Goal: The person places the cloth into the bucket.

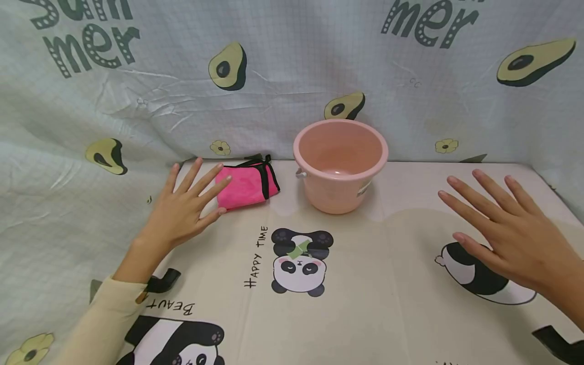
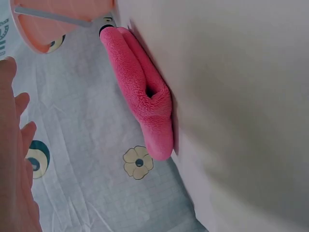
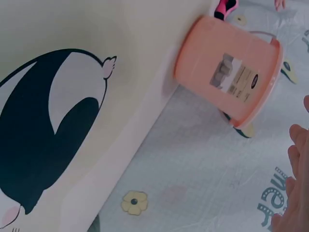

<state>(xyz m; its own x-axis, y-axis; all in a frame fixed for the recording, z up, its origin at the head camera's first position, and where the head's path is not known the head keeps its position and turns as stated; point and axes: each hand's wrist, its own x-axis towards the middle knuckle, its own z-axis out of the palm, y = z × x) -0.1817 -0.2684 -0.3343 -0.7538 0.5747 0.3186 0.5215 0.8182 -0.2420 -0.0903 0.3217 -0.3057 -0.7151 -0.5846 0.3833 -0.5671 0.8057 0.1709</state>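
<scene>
Farthest left of the bucket [image 1: 335,195] is the left hand [image 1: 182,208], fingers straight and spread, holding nothing. From the head, its fingertips overlap the pink cloth [image 1: 244,187]; the left wrist view shows hand and cloth apart.

The cloth lies folded on the table [image 1: 360,284], just left of the bucket. The head view shows its black edging and strap; only the left wrist view shows its fleecy pile and a small dark gap between the folds.

The bucket itself stands upright near the curtain [image 1: 283,91] behind it. Only the head view looks down inside it. The left wrist view shows the handle [image 2: 53,16] across its side, and the right wrist view the full label [image 3: 234,77], which the head view catches only edge-on.

A panda print [image 1: 299,271] lies in front of the bucket. Well to the bucket's right is the right hand [image 1: 515,233], fingers also straight and spread, holding nothing.
</scene>
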